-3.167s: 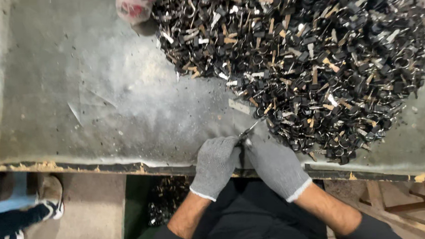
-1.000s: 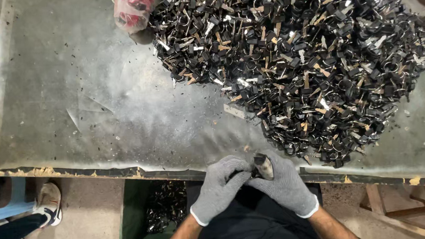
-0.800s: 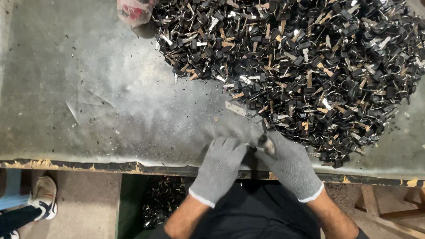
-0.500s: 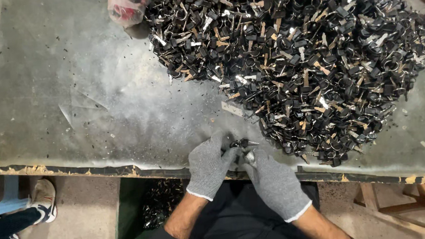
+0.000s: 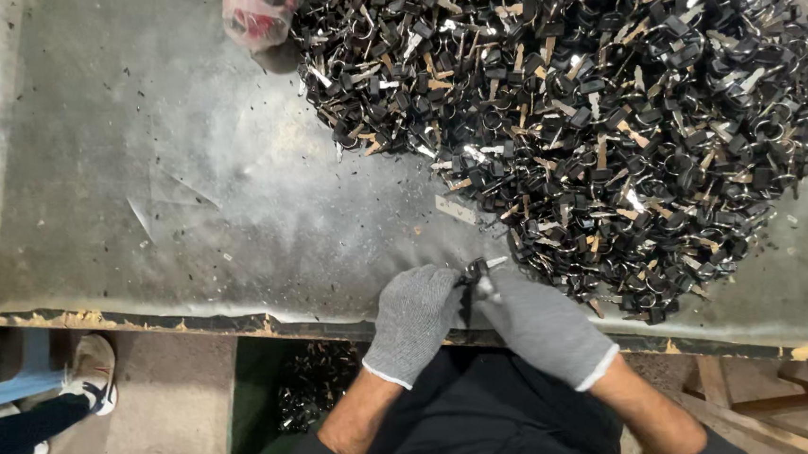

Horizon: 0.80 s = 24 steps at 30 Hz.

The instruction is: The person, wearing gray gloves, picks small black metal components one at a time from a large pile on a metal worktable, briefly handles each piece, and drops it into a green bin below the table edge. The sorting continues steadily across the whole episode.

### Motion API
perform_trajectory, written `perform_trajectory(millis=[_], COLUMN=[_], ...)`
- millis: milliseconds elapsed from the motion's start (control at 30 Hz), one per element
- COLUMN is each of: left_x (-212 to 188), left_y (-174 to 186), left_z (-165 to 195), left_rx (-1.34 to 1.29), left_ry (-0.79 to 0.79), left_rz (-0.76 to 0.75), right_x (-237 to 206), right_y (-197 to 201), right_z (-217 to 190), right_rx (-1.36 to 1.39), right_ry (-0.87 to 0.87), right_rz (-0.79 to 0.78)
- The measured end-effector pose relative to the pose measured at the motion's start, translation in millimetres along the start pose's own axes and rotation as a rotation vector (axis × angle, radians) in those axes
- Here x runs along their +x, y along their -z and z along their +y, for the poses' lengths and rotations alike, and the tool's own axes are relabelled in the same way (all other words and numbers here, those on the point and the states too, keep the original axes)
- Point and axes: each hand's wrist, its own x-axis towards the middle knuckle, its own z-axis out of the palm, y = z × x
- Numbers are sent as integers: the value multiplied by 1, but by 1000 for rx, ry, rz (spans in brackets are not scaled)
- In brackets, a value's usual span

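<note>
While the head view looks straight down, we see our left hand and right hand, both in grey knit gloves, meeting at the near edge of the worktop. Both are curled shut on one small black-and-metal piece, pinched between the fingertips of the two, just in front of our body. Beyond it and to the right, a large heap of like pieces, dark heads with metal blades and rings, covers much of the sheet-covered surface, its near fringe close to our right glove. Judging by that bulk, we would say most of the sorting or stripping lies ahead. Below the worktop edge, a green bin shows a smaller lot of dark pieces inside, which we take for the finished share, though we cannot make out their condition. A pink bag sits at the heap's far left corner. At the lower left, another person's shoe rests on the floor.
</note>
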Motion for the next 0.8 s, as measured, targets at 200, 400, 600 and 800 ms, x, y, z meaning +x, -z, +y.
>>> perform_trajectory(millis=[200,400,600,800], left_x=[-3,8,26,60], left_y=[-8,16,40,11], left_z=[-1,17,13,-2], left_rx=[69,-57,-620,81], left_ry=[-51,125,223,-261], left_rz=[-27,-152,-79,-126], right_x=[1,2,-28,-19], right_y=[-17,-4,-10,-17], right_z=[-8,14,9,-13], right_rx=[-346,22,4,-116], right_ry=[-59,-81,-79,-9], right_rz=[79,-12,-142,-154])
